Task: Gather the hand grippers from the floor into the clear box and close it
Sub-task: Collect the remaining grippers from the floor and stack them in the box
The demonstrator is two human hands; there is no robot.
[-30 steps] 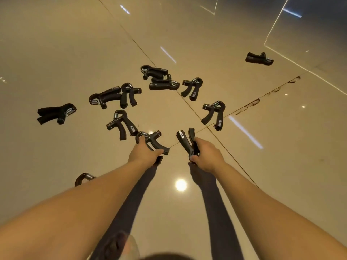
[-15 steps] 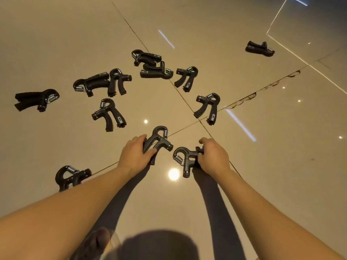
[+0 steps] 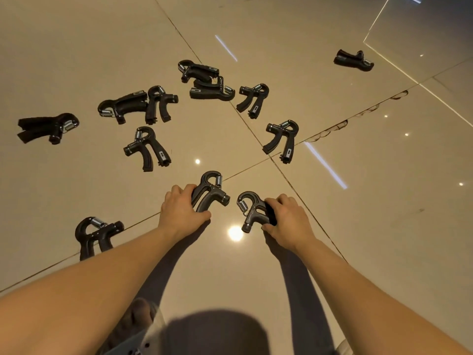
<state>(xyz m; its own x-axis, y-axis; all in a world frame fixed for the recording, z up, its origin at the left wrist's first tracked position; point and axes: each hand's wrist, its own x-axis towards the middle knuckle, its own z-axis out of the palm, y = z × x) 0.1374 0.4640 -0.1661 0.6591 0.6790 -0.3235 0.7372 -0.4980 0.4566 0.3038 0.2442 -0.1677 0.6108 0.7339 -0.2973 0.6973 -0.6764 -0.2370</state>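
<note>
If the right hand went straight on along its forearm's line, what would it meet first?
Probably the hand gripper held by the left hand, close by up-left, though depth is unclear.

Hand gripper (image 3: 96, 234) handle ends behind left forearm (image 3: 115, 278).

I am looking down at an indoor floor (image 3: 384, 239) of large glossy beige tiles (image 3: 76, 47); ceiling lights are glaring off it as a spot (image 3: 235, 233) and streaks (image 3: 325, 165). Whether home, gym or shop, I cannot tell.
</note>
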